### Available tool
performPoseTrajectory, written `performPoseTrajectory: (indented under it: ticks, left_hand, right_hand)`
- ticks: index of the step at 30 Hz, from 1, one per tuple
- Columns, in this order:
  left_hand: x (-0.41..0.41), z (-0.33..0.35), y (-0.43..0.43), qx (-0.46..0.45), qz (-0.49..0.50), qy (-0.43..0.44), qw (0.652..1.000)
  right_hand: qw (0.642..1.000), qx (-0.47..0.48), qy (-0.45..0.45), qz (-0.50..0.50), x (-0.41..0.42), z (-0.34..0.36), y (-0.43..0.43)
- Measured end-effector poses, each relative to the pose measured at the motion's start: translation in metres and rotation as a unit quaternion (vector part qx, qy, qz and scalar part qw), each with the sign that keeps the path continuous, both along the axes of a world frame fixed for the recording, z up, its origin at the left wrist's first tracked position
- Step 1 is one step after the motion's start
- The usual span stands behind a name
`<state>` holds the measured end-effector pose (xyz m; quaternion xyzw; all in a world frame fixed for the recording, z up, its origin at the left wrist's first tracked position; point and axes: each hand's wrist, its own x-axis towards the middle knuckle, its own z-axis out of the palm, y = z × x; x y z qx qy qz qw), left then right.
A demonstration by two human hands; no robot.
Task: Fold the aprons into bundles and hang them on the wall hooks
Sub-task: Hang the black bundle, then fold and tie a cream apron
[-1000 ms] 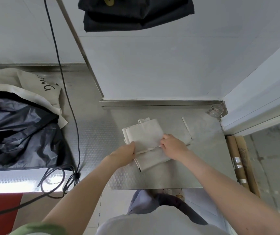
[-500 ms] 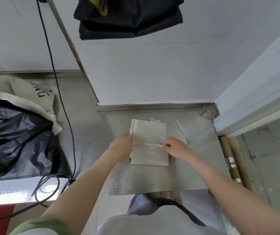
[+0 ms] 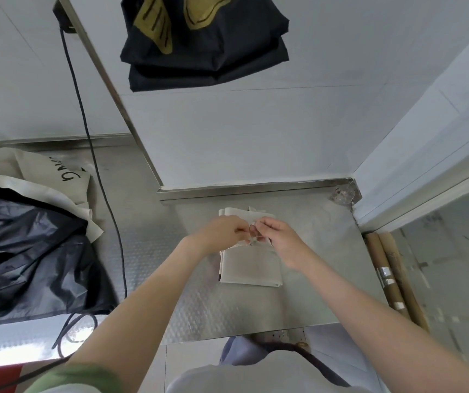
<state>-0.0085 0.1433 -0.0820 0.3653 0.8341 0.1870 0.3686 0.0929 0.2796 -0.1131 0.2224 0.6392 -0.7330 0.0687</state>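
Note:
A folded cream apron bundle (image 3: 251,268) lies on the steel counter (image 3: 312,279) in front of me. Over its middle, my left hand (image 3: 222,232) and my right hand (image 3: 277,238) meet, each pinching the apron's thin strap (image 3: 253,240) between curled fingers. The far part of the bundle is hidden under the hands. A black folded apron (image 3: 202,43) with yellow print hangs on the wall above; its hook is out of view.
A heap of black and cream aprons (image 3: 29,251) lies on the counter at the left. A black cable (image 3: 97,180) runs down the wall and across the counter. Two cardboard tubes (image 3: 392,276) lean at the right edge. A clear suction hook (image 3: 342,194) sits in the corner.
The bundle was turned square to me. Both hands left its sides and came together over its middle, now pinching the strap. The loose strap at the right is gone from the counter.

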Motion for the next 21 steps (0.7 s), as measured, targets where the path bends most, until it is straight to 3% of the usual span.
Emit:
performPoseTrajectory:
  ticks: [4, 8, 16, 21]
  left_hand:
    - [0.002, -0.003, -0.005, 0.083, 0.085, -0.019, 0.993]
    - [0.007, -0.007, 0.0, 0.126, 0.151, 0.013, 0.98]
    - [0.024, -0.023, 0.003, 0.196, 0.277, 0.071, 0.938]
    - [0.025, -0.036, 0.0, 0.172, 0.238, 0.05, 0.955]
  right_hand:
    - [1.0, 0.008, -0.01, 0.013, 0.002, 0.001, -0.002]
    - [0.998, 0.014, -0.006, 0.063, 0.004, 0.004, -0.004]
    - [0.996, 0.051, -0.038, 0.055, -0.001, 0.01, -0.007]
    - [0.998, 0.061, -0.026, -0.004, -0.003, 0.01, -0.013]
